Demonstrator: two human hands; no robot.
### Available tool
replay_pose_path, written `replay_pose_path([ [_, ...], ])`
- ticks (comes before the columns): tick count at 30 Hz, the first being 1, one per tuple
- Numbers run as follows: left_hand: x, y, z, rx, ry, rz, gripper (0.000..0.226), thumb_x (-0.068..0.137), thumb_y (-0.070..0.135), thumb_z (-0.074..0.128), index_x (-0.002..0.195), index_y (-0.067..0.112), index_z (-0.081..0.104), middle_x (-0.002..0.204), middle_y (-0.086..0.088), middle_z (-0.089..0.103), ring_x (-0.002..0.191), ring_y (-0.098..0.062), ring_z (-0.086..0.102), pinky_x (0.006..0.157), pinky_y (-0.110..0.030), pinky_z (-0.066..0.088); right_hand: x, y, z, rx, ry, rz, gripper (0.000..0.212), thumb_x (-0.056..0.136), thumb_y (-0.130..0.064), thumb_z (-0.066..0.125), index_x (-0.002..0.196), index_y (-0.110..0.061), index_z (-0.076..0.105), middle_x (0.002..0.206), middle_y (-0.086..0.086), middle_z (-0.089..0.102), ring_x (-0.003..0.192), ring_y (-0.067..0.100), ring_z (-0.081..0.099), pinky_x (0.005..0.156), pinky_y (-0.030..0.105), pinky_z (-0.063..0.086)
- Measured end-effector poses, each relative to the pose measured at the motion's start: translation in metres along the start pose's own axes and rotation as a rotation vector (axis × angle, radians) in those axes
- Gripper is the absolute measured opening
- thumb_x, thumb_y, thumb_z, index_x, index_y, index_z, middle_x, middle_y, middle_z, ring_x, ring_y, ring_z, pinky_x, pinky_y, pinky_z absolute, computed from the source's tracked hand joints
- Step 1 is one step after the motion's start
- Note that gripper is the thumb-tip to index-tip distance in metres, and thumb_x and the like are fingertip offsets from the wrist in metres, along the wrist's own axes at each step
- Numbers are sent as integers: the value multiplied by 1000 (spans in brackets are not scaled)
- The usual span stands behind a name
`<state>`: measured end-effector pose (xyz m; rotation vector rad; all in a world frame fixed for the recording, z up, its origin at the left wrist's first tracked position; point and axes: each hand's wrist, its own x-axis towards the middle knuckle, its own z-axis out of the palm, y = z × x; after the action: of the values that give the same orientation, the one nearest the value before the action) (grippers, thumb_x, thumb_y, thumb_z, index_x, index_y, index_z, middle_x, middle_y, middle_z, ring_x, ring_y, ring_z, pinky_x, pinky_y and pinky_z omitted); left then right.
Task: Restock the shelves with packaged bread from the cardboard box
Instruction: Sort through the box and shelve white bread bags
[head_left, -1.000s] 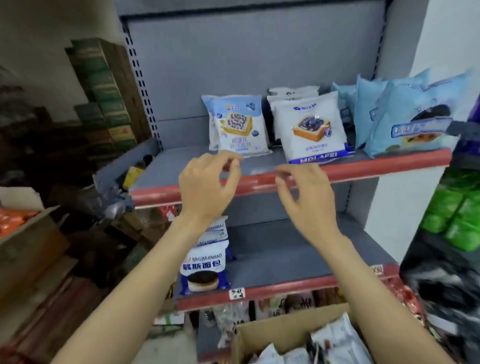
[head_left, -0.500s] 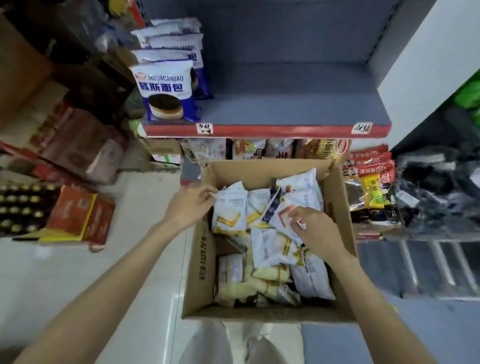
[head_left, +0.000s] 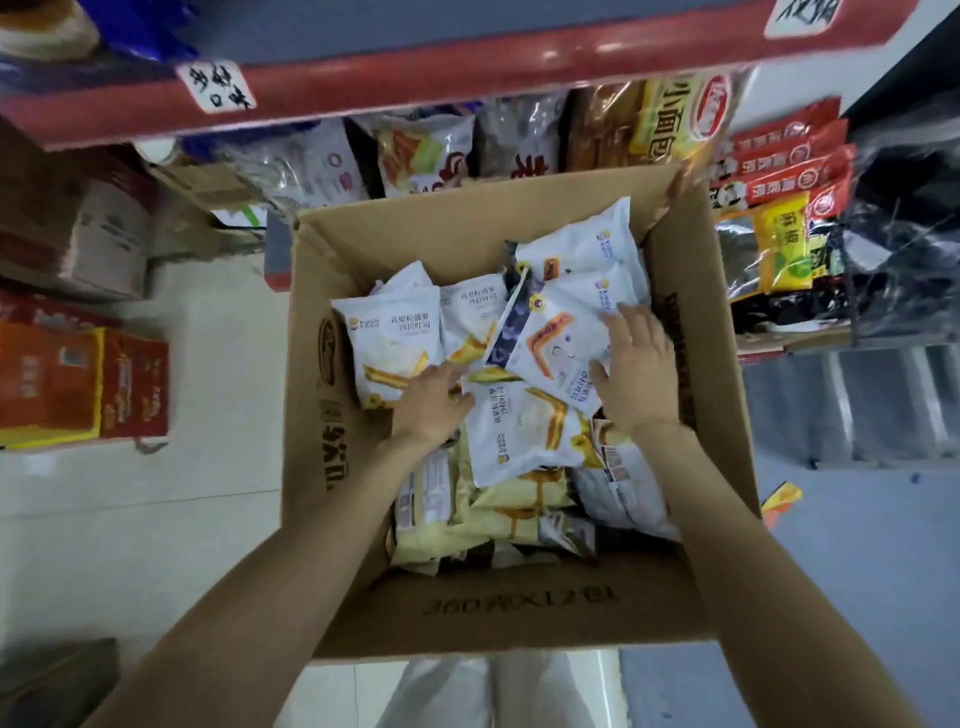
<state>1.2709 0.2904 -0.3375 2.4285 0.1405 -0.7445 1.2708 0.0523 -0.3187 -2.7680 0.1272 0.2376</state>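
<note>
An open cardboard box (head_left: 519, 608) stands on the floor below me, filled with several white and yellow bread packets. My right hand (head_left: 636, 364) lies with spread fingers on the right edge of a white packet with a purple stripe (head_left: 550, 338), thumb on its lower corner. My left hand (head_left: 431, 400) reaches in between a white packet with a yellow sandwich picture (head_left: 395, 338) and another white packet (head_left: 524, 431); its fingertips are partly hidden among them. The red-edged shelf (head_left: 415, 78) runs across the top.
Bagged bread and snacks (head_left: 670, 119) fill the bottom shelf behind the box. Red snack packets (head_left: 779, 171) hang at the right above a grey metal rack (head_left: 857, 405). An orange-red carton (head_left: 83, 384) and brown cartons (head_left: 104, 234) stand on the floor at the left.
My view dropped from the upper shelf to the box. Both hands came down from the shelf edge into the box; the left hand moved from the box wall in among the packets.
</note>
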Motion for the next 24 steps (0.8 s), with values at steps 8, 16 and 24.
replay_pose_path([
  [8,36,2,25,77,-32,98,51,90,31,59,137,19,41,134,-6,45,123,-23,46,94,-36,44,30,17,19,-125,-209,192,64,79,-36,70,130,-10,40,127,15,51,124,34,41,99,44,36],
  [16,73,37,13,70,105,390,47,92,22,58,136,11,43,136,-8,42,128,-23,38,101,-34,37,2,23,32,419,-294,392,45,75,-32,74,110,-12,53,106,9,56,93,28,56,72,33,45],
  [24,135,108,22,341,-75,490,59,88,42,60,137,16,40,127,-11,55,118,-30,50,89,-36,40,-25,8,40,1011,110,960,50,72,-22,80,113,-4,59,99,-1,60,93,15,59,81,30,48],
])
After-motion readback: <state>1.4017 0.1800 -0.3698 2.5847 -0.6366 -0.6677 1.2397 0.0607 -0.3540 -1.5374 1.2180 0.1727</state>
